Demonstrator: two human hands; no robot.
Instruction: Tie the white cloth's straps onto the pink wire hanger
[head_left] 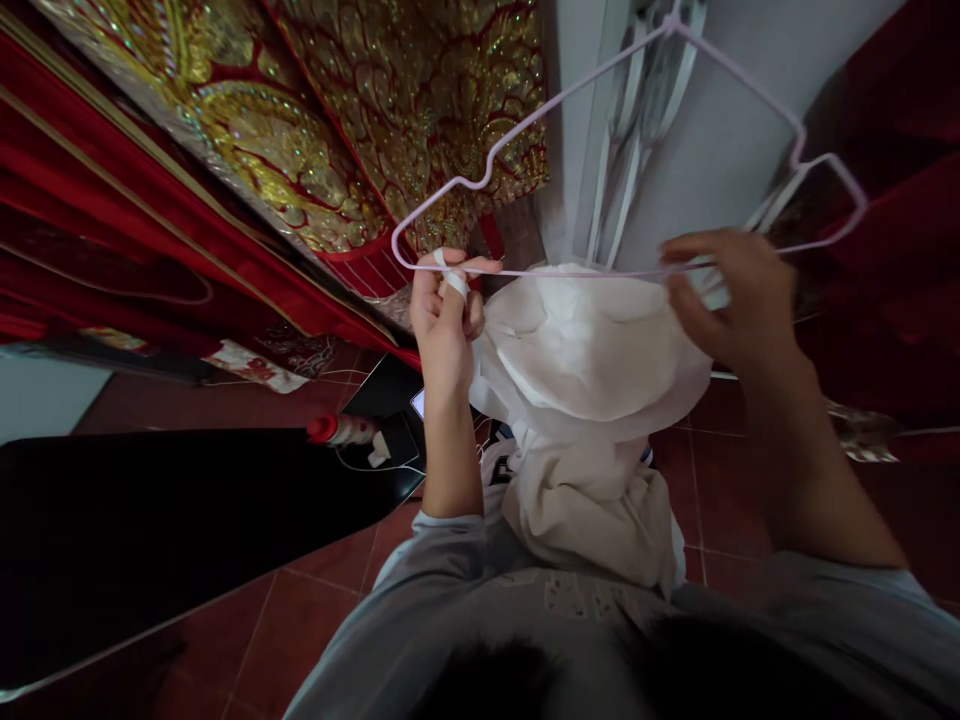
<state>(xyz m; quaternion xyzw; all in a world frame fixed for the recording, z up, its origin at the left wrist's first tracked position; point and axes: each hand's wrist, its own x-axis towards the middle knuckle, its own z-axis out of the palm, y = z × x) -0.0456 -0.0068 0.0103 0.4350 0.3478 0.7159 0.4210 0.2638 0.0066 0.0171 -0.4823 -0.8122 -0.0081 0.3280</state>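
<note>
A pale pink clothes hanger (pixel 576 92) is in front of me, its bottom bar running level across the view. My left hand (pixel 448 310) is closed at the bar's left end, with a narrow white strap looped around its fingers. My right hand (pixel 742 290), blurred by motion, is at the right part of the bar, thumb and fingers apart on either side of it. Another white strap (pixel 780 200) runs from the hanger's right notch down behind this hand. Below the bar hangs a white garment (pixel 592 350) with a rounded, puffy upper part and bunched cloth beneath.
Red and gold sequined costumes (pixel 420 110) hang at the left and top. Dark red cloth (pixel 900 230) hangs at the right. White metal bars (pixel 630 150) stand against a pale wall. A long black board (pixel 187 540) bears a red-capped bottle (pixel 341 430). The floor (pixel 322 590) is red tile.
</note>
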